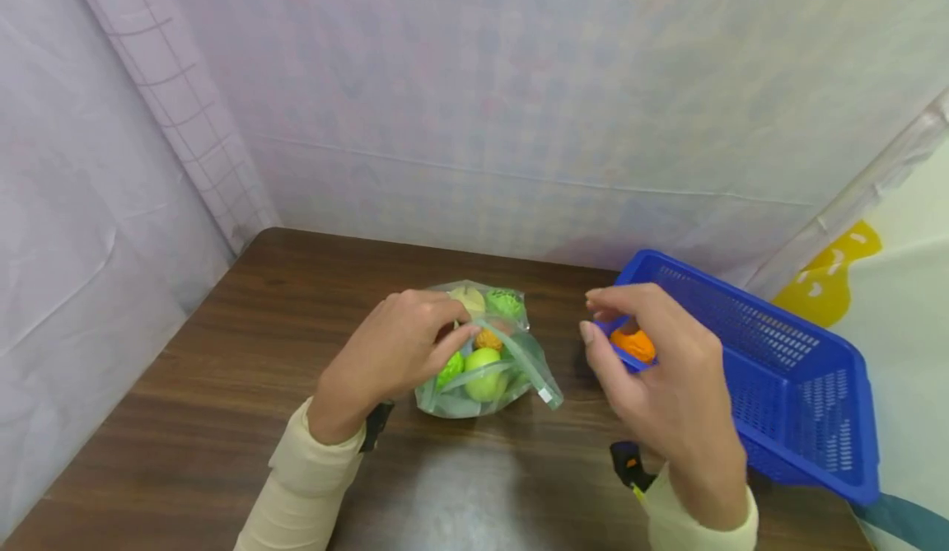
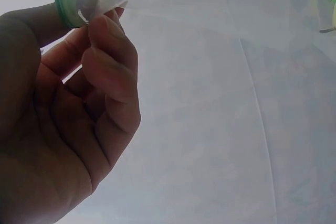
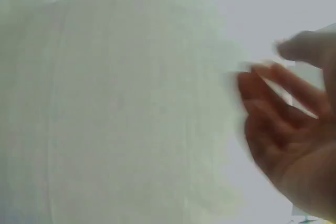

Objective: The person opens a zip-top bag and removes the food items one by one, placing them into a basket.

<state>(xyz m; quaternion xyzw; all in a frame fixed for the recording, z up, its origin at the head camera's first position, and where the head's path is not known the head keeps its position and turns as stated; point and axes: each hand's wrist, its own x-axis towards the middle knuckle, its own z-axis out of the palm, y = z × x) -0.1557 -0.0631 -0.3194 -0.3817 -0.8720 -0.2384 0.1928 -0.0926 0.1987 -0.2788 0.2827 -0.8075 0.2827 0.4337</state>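
Note:
A clear zip bag (image 1: 454, 404) with a green-edged mouth sits on the table, holding several fruit and vegetable pieces, among them a green apple (image 1: 485, 375) and a bumpy green piece (image 1: 504, 302). My left hand (image 1: 393, 353) pinches the bag's rim between thumb and fingers. In the left wrist view, the green zip strip (image 2: 63, 3) passes by the thumb. My right hand (image 1: 667, 378) hovers at the near left side of the blue basket (image 1: 771, 374), fingers loosely bent and apart from the thumb, holding nothing. Past its fingers, an orange piece (image 1: 633, 345) shows in the basket's corner.
The basket stands at the right end of the dark wooden table (image 1: 245, 353), by its edge. White curtains (image 1: 445, 106) hang behind the table and along both sides. A yellow shape (image 1: 823, 283) marks the right-hand curtain.

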